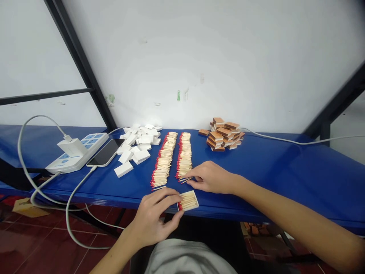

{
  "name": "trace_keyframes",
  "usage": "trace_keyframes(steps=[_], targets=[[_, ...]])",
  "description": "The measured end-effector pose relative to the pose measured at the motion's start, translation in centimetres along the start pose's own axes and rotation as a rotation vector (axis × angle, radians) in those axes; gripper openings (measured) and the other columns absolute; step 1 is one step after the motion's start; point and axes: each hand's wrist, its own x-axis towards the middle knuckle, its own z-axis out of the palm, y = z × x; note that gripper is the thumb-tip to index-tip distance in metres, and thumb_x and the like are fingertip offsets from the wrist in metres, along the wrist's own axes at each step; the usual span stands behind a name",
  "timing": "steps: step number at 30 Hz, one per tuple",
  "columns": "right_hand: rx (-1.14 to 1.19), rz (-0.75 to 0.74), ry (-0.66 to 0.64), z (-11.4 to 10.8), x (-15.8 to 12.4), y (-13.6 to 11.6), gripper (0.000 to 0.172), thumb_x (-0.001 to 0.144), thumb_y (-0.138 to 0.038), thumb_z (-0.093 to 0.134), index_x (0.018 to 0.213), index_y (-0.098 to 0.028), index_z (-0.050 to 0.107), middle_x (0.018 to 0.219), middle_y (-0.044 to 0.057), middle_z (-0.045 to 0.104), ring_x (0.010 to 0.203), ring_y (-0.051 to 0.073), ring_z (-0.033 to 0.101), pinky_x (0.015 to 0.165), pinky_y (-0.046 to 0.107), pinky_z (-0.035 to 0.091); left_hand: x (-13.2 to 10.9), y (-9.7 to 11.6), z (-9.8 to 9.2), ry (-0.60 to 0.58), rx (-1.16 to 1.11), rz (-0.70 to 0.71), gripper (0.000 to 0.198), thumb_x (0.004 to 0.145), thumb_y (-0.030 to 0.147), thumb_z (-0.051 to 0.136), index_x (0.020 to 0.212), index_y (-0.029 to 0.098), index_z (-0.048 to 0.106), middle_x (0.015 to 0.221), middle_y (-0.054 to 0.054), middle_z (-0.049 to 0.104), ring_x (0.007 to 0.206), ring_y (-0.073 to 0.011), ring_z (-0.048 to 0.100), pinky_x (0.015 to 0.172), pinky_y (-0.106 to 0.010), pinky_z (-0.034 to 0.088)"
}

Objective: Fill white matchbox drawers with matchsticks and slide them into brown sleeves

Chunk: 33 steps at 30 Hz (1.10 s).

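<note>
My left hand [159, 217] grips a small white matchbox tray [196, 201] at the table's front edge. Red-headed matches [188, 199] lie side by side in the tray, heads toward my left fingers. Just behind it, my right hand [210, 177] pinches matches [186, 179] at the near end of the right-hand row of matches [184, 154]. A second, longer row of matches [164, 160] runs parallel on the left. In both rows the red heads point left. How many matches my right fingers hold I cannot tell.
White tray pieces [139, 142] lie heaped at the back left of the blue table [273, 163]. Brown matchboxes [225, 133] are piled at the back right. Further left are a phone [106, 153], a power strip [76, 152] and looping white cables [68, 213].
</note>
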Motion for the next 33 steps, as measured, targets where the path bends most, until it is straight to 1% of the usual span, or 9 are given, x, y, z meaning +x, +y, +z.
trace_keyframes(steps=[2, 6, 9, 11, 15, 20, 26, 31, 33], targets=[[0.039, 0.040, -0.009, -0.08, 0.03, -0.11, 0.024, 0.092, -0.022, 0.062, 0.110, -0.019, 0.078, 0.063, -0.001, 0.066, 0.056, 0.010, 0.053, 0.060, 0.022, 0.034, 0.04, -0.02, 0.02, 0.008, 0.001, 0.008, 0.022, 0.085, 0.015, 0.066, 0.106, 0.019, 0.066, 0.099, -0.008, 0.073, 0.086, -0.0170, 0.072, 0.078, -0.026, 0.059], [0.236, 0.149, -0.025, -0.26, 0.12, -0.20, 0.025, 0.091, -0.023, 0.064, 0.109, -0.016, 0.078, 0.056, -0.003, 0.061, 0.050, 0.009, 0.050, 0.058, 0.021, 0.036, 0.05, -0.11, 0.04, 0.016, 0.013, 0.007, 0.021, 0.085, 0.015, 0.066, 0.106, 0.020, 0.067, 0.100, -0.008, 0.073, 0.087, -0.0171, 0.072, 0.078, -0.026, 0.060], [0.395, 0.231, -0.058, -0.39, 0.15, -0.28, 0.023, 0.090, -0.024, 0.064, 0.105, -0.014, 0.078, 0.055, -0.003, 0.062, 0.049, 0.009, 0.051, 0.056, 0.021, 0.038, -0.01, -0.10, 0.04, 0.017, 0.014, 0.006, 0.021, 0.084, 0.015, 0.066, 0.105, 0.020, 0.067, 0.100, -0.008, 0.073, 0.087, -0.0170, 0.072, 0.078, -0.026, 0.060], [0.445, 0.247, -0.070, -0.46, 0.16, -0.39, 0.021, 0.088, -0.023, 0.066, 0.102, -0.014, 0.078, 0.058, -0.003, 0.063, 0.050, 0.009, 0.050, 0.054, 0.021, 0.038, -0.08, -0.07, 0.03, 0.019, 0.010, 0.011, 0.021, 0.084, 0.015, 0.066, 0.105, 0.020, 0.067, 0.099, -0.007, 0.073, 0.087, -0.0169, 0.072, 0.078, -0.026, 0.060], [0.383, 0.183, -0.028, -0.52, 0.15, -0.67, 0.014, 0.083, -0.019, 0.070, 0.095, -0.015, 0.077, 0.058, -0.006, 0.055, 0.050, 0.007, 0.044, 0.054, 0.020, 0.035, -0.09, -0.06, 0.03, 0.021, 0.016, 0.015, 0.021, 0.085, 0.016, 0.065, 0.105, 0.020, 0.068, 0.099, -0.008, 0.074, 0.086, -0.0171, 0.073, 0.078, -0.026, 0.061], [0.282, 0.148, -0.015, -0.54, 0.10, -0.87, 0.014, 0.082, -0.016, 0.070, 0.094, -0.016, 0.076, 0.054, -0.009, 0.049, 0.047, 0.006, 0.039, 0.056, 0.020, 0.033, 0.04, -0.07, 0.06, 0.026, 0.027, 0.025, 0.020, 0.085, 0.016, 0.065, 0.104, 0.020, 0.068, 0.098, -0.008, 0.074, 0.086, -0.0174, 0.073, 0.078, -0.026, 0.061], [0.198, 0.123, -0.003, -0.56, 0.10, -0.87, 0.009, 0.083, -0.016, 0.069, 0.089, -0.016, 0.076, 0.052, -0.008, 0.049, 0.047, 0.006, 0.040, 0.059, 0.021, 0.033, -0.03, -0.03, 0.11, 0.028, 0.021, 0.020, 0.021, 0.085, 0.015, 0.065, 0.105, 0.020, 0.068, 0.099, -0.008, 0.074, 0.086, -0.0169, 0.073, 0.077, -0.026, 0.060], [0.193, 0.120, 0.001, -0.44, 0.10, -0.79, 0.005, 0.085, -0.017, 0.070, 0.083, -0.017, 0.074, 0.054, -0.007, 0.053, 0.048, 0.007, 0.044, 0.071, 0.023, 0.039, 0.02, 0.03, 0.19, 0.043, 0.026, 0.021, 0.019, 0.085, 0.016, 0.065, 0.103, 0.021, 0.068, 0.098, -0.007, 0.074, 0.085, -0.0169, 0.073, 0.076, -0.026, 0.061], [0.174, 0.123, 0.001, -0.37, 0.12, -0.82, 0.004, 0.085, -0.019, 0.070, 0.083, -0.016, 0.074, 0.054, -0.007, 0.054, 0.049, 0.007, 0.045, 0.072, 0.024, 0.039, 0.04, 0.03, 0.20, 0.045, 0.029, 0.024, 0.018, 0.085, 0.016, 0.065, 0.102, 0.021, 0.068, 0.098, -0.007, 0.074, 0.085, -0.0168, 0.073, 0.075, -0.025, 0.061]])
